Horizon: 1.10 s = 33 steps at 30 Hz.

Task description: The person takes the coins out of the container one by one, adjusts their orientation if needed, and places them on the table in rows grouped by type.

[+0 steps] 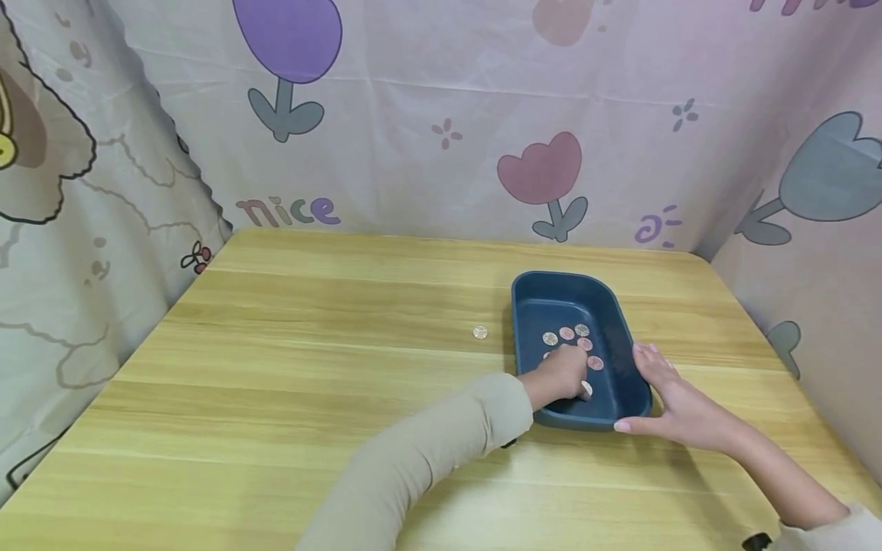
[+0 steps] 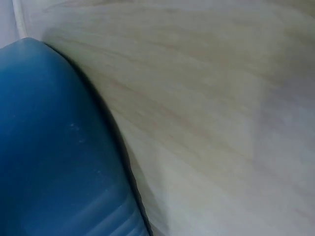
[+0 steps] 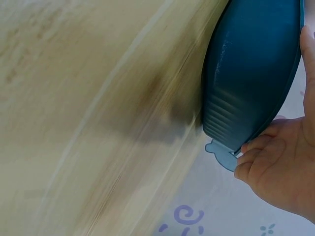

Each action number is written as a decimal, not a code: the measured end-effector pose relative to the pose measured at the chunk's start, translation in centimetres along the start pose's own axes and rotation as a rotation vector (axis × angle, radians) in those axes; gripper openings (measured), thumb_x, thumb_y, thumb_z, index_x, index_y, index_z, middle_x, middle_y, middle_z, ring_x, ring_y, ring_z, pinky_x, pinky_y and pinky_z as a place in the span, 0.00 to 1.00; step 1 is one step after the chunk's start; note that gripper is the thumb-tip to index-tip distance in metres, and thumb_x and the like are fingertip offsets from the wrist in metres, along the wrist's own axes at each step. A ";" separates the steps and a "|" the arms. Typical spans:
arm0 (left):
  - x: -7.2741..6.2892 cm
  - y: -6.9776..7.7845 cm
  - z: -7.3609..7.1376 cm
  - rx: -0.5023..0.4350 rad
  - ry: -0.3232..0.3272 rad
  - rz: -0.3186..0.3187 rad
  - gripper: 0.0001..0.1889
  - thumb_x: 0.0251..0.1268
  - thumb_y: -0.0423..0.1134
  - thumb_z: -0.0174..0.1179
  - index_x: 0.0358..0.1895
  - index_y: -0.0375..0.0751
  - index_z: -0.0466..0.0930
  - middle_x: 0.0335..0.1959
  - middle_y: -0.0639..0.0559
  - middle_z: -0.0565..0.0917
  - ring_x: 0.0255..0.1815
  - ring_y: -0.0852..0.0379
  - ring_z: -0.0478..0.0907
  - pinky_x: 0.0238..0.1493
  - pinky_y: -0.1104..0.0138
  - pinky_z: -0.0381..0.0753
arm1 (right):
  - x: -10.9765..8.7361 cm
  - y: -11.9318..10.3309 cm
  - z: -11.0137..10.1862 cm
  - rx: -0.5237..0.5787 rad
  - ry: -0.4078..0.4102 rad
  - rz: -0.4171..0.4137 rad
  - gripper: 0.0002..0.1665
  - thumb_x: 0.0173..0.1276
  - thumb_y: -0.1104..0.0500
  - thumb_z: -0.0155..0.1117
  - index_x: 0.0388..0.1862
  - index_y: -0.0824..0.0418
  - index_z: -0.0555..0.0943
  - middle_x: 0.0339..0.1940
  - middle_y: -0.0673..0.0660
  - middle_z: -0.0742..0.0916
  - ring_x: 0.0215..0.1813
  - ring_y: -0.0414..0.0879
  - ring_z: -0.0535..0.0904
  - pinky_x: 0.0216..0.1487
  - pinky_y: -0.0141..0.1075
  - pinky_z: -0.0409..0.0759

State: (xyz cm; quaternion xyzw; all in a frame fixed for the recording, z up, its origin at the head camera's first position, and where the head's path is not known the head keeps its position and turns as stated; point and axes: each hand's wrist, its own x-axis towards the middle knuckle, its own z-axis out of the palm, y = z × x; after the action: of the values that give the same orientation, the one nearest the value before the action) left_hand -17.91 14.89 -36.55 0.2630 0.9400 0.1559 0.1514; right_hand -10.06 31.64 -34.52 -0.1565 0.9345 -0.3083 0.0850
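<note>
A dark blue rectangular tray [image 1: 565, 288] stands on the wooden table, with several silver and copper-coloured coins on its floor. My left hand [image 1: 565, 370] reaches down into it over the near side, fingers bent among the coins. One silver coin [image 1: 587, 389] lies right by the thumb; I cannot tell if the fingers pinch a coin, as the back of the hand hides them. With my right hand [image 1: 682, 409] I hold the tray's near right corner, thumb at the front rim and fingers along the right side. In the right wrist view those fingers [image 3: 261, 147] meet the rim.
A lone silver coin [image 1: 480, 332] lies on the table [image 1: 310, 344], left of the tray. Behind the table and along both sides hangs a printed cloth [image 1: 413, 168] with flowers and letters. The left wrist view shows mostly the tray's outer wall [image 2: 59, 147] and table surface.
</note>
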 end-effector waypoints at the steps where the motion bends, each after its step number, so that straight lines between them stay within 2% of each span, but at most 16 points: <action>1: 0.0 0.0 0.0 0.001 0.004 -0.014 0.29 0.51 0.43 0.69 0.05 0.46 0.58 0.04 0.57 0.55 0.10 0.63 0.57 0.19 0.75 0.62 | 0.0 0.0 0.0 -0.001 0.001 -0.001 0.66 0.52 0.48 0.72 0.72 0.73 0.39 0.73 0.74 0.44 0.74 0.67 0.30 0.64 0.70 0.38; 6: -0.1 0.2 -0.1 -0.026 0.038 -0.059 0.27 0.53 0.43 0.67 0.05 0.48 0.60 0.04 0.59 0.59 0.11 0.64 0.59 0.18 0.76 0.62 | 0.0 0.1 0.0 -0.007 0.007 -0.009 0.66 0.51 0.50 0.73 0.72 0.73 0.40 0.73 0.75 0.45 0.73 0.68 0.31 0.63 0.70 0.38; 9: -0.2 0.2 -0.2 -0.064 0.056 -0.053 0.27 0.55 0.43 0.66 0.06 0.48 0.60 0.05 0.59 0.60 0.11 0.65 0.60 0.17 0.76 0.62 | 0.1 0.1 0.0 -0.005 0.004 -0.009 0.65 0.51 0.51 0.73 0.72 0.74 0.40 0.73 0.75 0.46 0.73 0.68 0.31 0.64 0.70 0.38; 11: -0.3 0.0 -0.3 -0.113 0.072 -0.015 0.26 0.57 0.41 0.64 0.07 0.48 0.61 0.08 0.59 0.60 0.12 0.65 0.60 0.17 0.77 0.62 | 0.1 0.1 0.0 -0.005 0.002 -0.011 0.65 0.51 0.51 0.73 0.72 0.74 0.40 0.73 0.75 0.46 0.73 0.68 0.31 0.63 0.70 0.38; 13: -0.4 -0.3 -0.4 -0.181 0.103 0.049 0.23 0.59 0.38 0.62 0.09 0.46 0.64 0.11 0.60 0.64 0.14 0.67 0.62 0.19 0.78 0.63 | 0.1 0.0 0.0 -0.007 0.002 -0.012 0.65 0.51 0.51 0.73 0.71 0.74 0.40 0.73 0.75 0.46 0.73 0.68 0.30 0.63 0.70 0.38; 16: -0.6 -0.7 -0.7 -0.239 0.177 0.165 0.16 0.60 0.37 0.61 0.14 0.45 0.76 0.16 0.62 0.77 0.19 0.72 0.69 0.37 0.82 0.70 | 0.1 -0.1 0.0 -0.011 0.003 -0.010 0.65 0.51 0.50 0.73 0.71 0.75 0.41 0.72 0.75 0.47 0.73 0.68 0.30 0.63 0.70 0.38; 18: -0.8 -0.9 -0.9 -0.289 0.222 0.219 0.11 0.60 0.37 0.61 0.20 0.42 0.81 0.20 0.59 0.82 0.21 0.72 0.71 0.40 0.81 0.72 | 0.1 -0.2 -0.1 -0.012 0.001 -0.002 0.65 0.51 0.49 0.73 0.71 0.74 0.41 0.73 0.75 0.47 0.73 0.68 0.30 0.62 0.71 0.39; 20: -1.2 -1.0 -1.2 -0.326 0.258 0.247 0.09 0.61 0.37 0.61 0.24 0.42 0.84 0.22 0.58 0.83 0.22 0.71 0.71 0.38 0.81 0.73 | 0.0 -0.3 -0.1 -0.008 -0.005 0.006 0.65 0.51 0.48 0.73 0.71 0.74 0.41 0.73 0.75 0.47 0.73 0.68 0.30 0.61 0.71 0.40; 23: -1.8 -1.1 -1.6 -0.427 0.284 0.261 0.07 0.61 0.36 0.60 0.27 0.40 0.84 0.23 0.56 0.80 0.20 0.69 0.69 0.21 0.81 0.68 | 0.0 -0.3 -0.1 -0.006 -0.013 0.011 0.66 0.51 0.48 0.72 0.72 0.73 0.40 0.73 0.74 0.46 0.73 0.68 0.29 0.61 0.72 0.40; 27: -2.6 -1.3 -2.5 -0.570 0.294 0.245 0.07 0.61 0.37 0.60 0.29 0.38 0.83 0.24 0.50 0.82 0.17 0.64 0.72 0.19 0.81 0.70 | 0.1 -0.3 -0.2 -0.020 -0.013 0.005 0.66 0.51 0.48 0.72 0.72 0.74 0.40 0.73 0.74 0.46 0.73 0.67 0.29 0.61 0.72 0.40; 31: -3.3 -1.7 -3.4 -0.647 0.322 0.239 0.07 0.61 0.36 0.60 0.31 0.36 0.83 0.24 0.48 0.84 0.17 0.64 0.75 0.21 0.81 0.72 | 0.1 -0.4 -0.2 -0.025 -0.009 0.009 0.67 0.50 0.47 0.73 0.71 0.74 0.40 0.73 0.74 0.46 0.73 0.67 0.29 0.61 0.71 0.39; 33: -3.5 -2.1 -3.8 -0.647 0.353 0.242 0.06 0.61 0.36 0.61 0.31 0.37 0.83 0.24 0.50 0.83 0.19 0.68 0.73 0.23 0.82 0.72 | 0.2 -0.4 -0.2 -0.028 -0.005 0.014 0.67 0.50 0.46 0.73 0.72 0.73 0.41 0.73 0.74 0.46 0.74 0.67 0.30 0.62 0.71 0.40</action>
State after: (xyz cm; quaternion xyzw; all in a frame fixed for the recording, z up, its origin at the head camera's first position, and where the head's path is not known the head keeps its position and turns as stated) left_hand -17.33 10.49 -33.18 0.2797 0.8161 0.5038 0.0429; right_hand -10.20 31.42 -34.11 -0.1521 0.9395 -0.2942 0.0874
